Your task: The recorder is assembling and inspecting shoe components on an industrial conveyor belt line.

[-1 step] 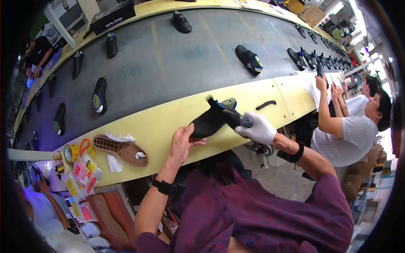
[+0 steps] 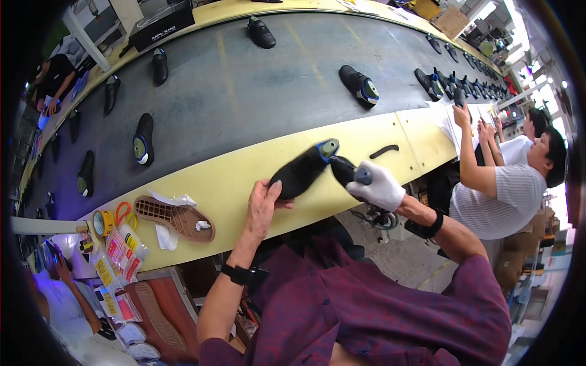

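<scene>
My left hand (image 2: 262,207), bare, grips the toe end of a black shoe upper (image 2: 299,174). The heel end points away to the right, where a green last with a hole and a blue edge shows. In my right hand (image 2: 379,186), which wears a white glove, is a dark tool (image 2: 343,169) with a rounded grey end. Its black, curved front part is beside the heel of the shoe, with a small gap between them. The gloved fingers hide much of the tool, so its exact kind does not show.
A curved black strip (image 2: 384,151) lies on the yellow bench (image 2: 244,158). To the left are a brown sole (image 2: 177,219), a yellow tape roll (image 2: 102,222) and plastic packets (image 2: 125,247). Black shoes (image 2: 360,84) stand on the dark conveyor (image 2: 268,79). Co-workers (image 2: 513,189) sit at the right.
My right hand and the tool have moved slightly right, away from the shoe's heel. A dark flap that stuck up beside the heel no longer shows there.
</scene>
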`<state>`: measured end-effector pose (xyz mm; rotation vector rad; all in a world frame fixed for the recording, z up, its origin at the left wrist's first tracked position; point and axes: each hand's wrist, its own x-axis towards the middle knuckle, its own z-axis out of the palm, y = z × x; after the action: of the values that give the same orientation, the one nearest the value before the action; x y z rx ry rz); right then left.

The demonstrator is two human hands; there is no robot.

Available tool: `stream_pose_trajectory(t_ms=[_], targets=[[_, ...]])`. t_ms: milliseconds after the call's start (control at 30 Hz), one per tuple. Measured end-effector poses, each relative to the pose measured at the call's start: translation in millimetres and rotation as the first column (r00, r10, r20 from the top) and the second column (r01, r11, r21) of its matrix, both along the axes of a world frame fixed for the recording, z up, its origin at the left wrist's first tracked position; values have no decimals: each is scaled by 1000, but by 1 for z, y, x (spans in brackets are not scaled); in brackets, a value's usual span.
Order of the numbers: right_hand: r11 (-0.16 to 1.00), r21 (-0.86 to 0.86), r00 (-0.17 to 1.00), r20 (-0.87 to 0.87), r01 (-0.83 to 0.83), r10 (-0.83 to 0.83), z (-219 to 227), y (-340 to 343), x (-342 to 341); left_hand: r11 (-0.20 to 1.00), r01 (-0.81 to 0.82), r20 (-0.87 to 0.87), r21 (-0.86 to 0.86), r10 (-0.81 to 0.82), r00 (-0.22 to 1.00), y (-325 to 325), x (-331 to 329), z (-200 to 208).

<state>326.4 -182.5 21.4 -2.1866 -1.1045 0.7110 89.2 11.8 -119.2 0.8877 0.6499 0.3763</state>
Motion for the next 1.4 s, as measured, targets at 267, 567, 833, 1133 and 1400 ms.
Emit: stream_pose_trajectory(t_ms=[267,567,833,1133,1400], targets=[[998,-9,997,-38,70,-70,45,24,8,90,321,-333,943,223,916,-21,-10,12],[972,-204,991,-94,-113,95,0,117,3,26,400,-396,916,205,895,-38,-1,19],[973,-220,996,-78,-66,49,-16,117,4,39,373,-373,927,207,904,-29,4,21],[967,-240,995,-70,-88,73,-18,118,7,44,376,-378,926,163,912,-17,4,26],[968,-237,994,-83,-87,69,-20,119,9,240,255,-322,937,304,897,7,-24,68]])
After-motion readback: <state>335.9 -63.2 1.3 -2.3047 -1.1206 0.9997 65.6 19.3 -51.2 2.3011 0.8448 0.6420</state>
